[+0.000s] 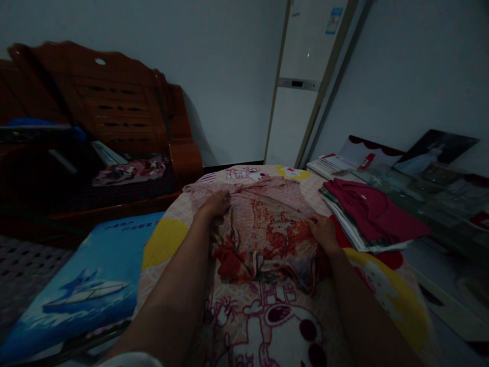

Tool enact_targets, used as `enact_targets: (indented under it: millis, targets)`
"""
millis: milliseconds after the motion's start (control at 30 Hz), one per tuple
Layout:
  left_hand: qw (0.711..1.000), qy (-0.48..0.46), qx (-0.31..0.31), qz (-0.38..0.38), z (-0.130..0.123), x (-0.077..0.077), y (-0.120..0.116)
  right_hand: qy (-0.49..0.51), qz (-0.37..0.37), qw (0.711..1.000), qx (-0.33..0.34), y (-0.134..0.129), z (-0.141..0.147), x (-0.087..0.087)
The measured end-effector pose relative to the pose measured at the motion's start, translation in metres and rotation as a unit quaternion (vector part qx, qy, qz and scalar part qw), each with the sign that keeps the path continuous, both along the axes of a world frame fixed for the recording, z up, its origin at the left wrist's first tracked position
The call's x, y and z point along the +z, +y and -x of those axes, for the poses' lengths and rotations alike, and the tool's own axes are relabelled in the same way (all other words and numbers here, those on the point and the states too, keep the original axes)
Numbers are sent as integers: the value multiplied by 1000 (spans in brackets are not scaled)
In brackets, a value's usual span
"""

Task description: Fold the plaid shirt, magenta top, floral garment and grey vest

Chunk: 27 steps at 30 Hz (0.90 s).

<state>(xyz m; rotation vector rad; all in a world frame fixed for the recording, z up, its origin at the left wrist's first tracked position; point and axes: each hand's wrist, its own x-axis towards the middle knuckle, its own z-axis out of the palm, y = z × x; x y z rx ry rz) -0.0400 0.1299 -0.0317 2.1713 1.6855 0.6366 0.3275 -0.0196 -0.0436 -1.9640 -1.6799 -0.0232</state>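
Garment (273, 219), pale pink with a rust-red print, lies between the two hands, partly spread and rumpled, on a patterned cloth (275, 326).

Left hand (217, 205): placed on the upper left part of the fabric, fingers bent over it. Whether the fingertips pinch a fold or only press down cannot be told from this view.

Right hand (323, 232): at the right edge of the garment, thumb and fingers appearing to pinch the fabric there.

Handling notes, by judgement:

1. Hold the two grips level and draw them apart gently. The fabric looks thin and soft, so heavy tension could stretch it out of shape.
2. Work on the creases running between the grips first; a ridge crosses the fabric just right of the left hand.
3. Attend to the near edge, below both grips, where the hem is bunched and curled. Ease it toward the body and flatten it with an open palm.
4. Press lightly when smoothing, as the cloth underneath could drag along with the garment.
5. Avoid wide sweeps to the right: a folded crimson cloth (376, 211) lies on a pile just beyond the right grip and could be disturbed.
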Motion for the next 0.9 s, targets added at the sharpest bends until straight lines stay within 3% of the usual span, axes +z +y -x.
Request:
enact_targets:
  millis: [133, 300, 467, 567, 633, 700, 800, 833, 900]
  targets:
    - [999, 50, -14, 15, -2, 1, -5, -7, 8, 1000, -6, 1, 0, 0]
    - [1000, 24, -15, -2, 0, 8, -6, -10, 7, 1000, -8, 2, -2, -4]
    - [996, -38, 12, -83, -10, 45, -15, 14, 12, 1000, 18, 3, -4, -6]
    - [989, -65, -18, -130, -30, 70, -29, 40, 16, 999, 19, 3, -3, -6]
    - [989, -56, -44, -128, -49, 74, -45, 42, 14, 999, 9, 1, -2, -6]
    - [991, -21, -95, -90, -69, 65, -64, 32, 5, 999, 3, -1, 0, -6]
    - [977, 57, -201, -31, -93, 33, -95, 6, 2, 1000, -8, -3, 5, -6]
    - [966, 77, -245, -27, -98, 21, -104, -4, 5, 1000, -15, -2, 6, -5]
    - [955, 92, -276, -58, -104, 0, -117, -27, 10, 999, -39, 2, 10, -1]
